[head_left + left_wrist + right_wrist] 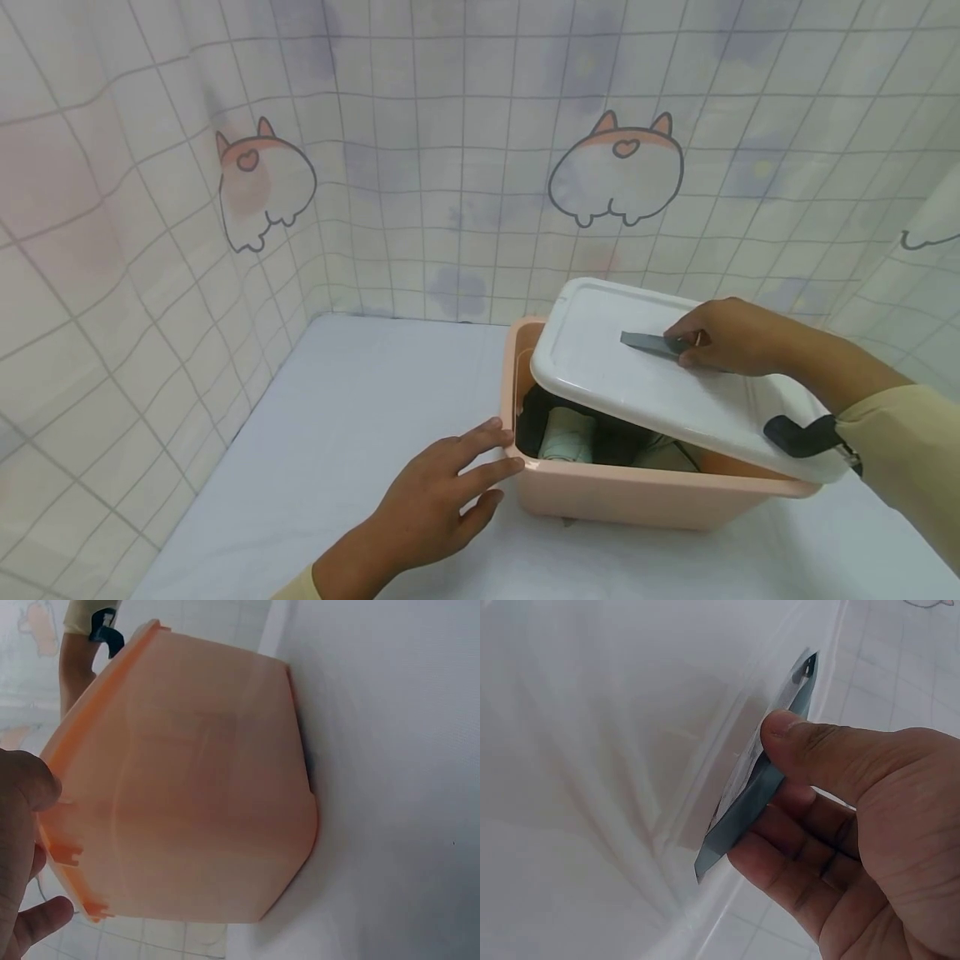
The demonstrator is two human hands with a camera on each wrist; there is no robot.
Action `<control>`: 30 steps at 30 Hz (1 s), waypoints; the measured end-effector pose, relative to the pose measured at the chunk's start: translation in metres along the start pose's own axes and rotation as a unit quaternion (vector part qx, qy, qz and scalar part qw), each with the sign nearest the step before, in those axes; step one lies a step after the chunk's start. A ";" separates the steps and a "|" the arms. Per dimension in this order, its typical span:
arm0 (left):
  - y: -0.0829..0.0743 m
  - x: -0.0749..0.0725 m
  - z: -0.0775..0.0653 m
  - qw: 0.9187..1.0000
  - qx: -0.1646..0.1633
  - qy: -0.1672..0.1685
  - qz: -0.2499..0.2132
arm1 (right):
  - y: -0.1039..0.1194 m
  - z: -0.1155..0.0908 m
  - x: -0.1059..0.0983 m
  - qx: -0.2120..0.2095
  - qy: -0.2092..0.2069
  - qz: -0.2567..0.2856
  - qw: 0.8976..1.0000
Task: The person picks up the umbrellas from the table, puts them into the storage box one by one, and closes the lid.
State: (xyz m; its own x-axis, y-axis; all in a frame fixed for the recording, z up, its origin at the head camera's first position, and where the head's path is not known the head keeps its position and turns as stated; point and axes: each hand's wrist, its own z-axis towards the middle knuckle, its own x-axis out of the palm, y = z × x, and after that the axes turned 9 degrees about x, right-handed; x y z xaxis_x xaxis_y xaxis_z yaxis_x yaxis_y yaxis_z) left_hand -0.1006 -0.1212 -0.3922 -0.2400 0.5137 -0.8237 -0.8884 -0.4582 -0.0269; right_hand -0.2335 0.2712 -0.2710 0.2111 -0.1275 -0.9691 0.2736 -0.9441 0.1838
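Observation:
A pink plastic storage box (pixel 630 500) stands on the white surface, its white lid (pixel 600 325) lying askew over it. The lid's left end is raised and leaves a gap along the front and left. My right hand (pixel 731 337) pinches the grey handle (pixel 739 817) in the middle of the lid between thumb and fingers. At the box's front left corner, my left hand (pixel 435 492) rests its fingertips on the rim, fingers spread. Through the gap show a pale green rolled cloth (pixel 567 435) and something black (pixel 532 417); the lid hides the rest inside.
A white sheet-covered surface (pixel 337 400) spreads left of the box. Behind and at the sides hang checked curtains (pixel 450 167) with cartoon animal prints. A black strap (pixel 798 437) on the right wrist hangs close over the lid's right end.

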 end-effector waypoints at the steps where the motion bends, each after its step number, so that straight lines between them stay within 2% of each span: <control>1: 0.000 0.000 0.000 1.000 0.002 -0.001 0.002 | 0.001 0.000 0.000 -0.002 0.001 -0.001 1.000; 10: 0.001 0.000 0.001 1.000 0.010 -0.008 0.005 | 0.010 0.001 -0.001 -0.013 0.013 -0.001 1.000; 25: 0.002 0.001 0.002 0.998 0.034 -0.044 0.007 | 0.023 -0.001 -0.002 -0.035 0.022 -0.003 0.999; 30: 0.002 0.001 0.001 0.999 0.025 -0.037 0.009 | 0.027 -0.001 -0.002 -0.040 0.027 -0.004 0.999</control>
State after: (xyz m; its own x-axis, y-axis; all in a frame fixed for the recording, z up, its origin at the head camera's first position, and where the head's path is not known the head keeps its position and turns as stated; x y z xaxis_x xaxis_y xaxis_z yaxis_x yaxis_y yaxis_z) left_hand -0.1034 -0.1212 -0.3924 -0.2832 0.5586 -0.7796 -0.9013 -0.4328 0.0172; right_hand -0.2251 0.2460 -0.2637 0.2587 -0.1010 -0.9607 0.3490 -0.9176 0.1904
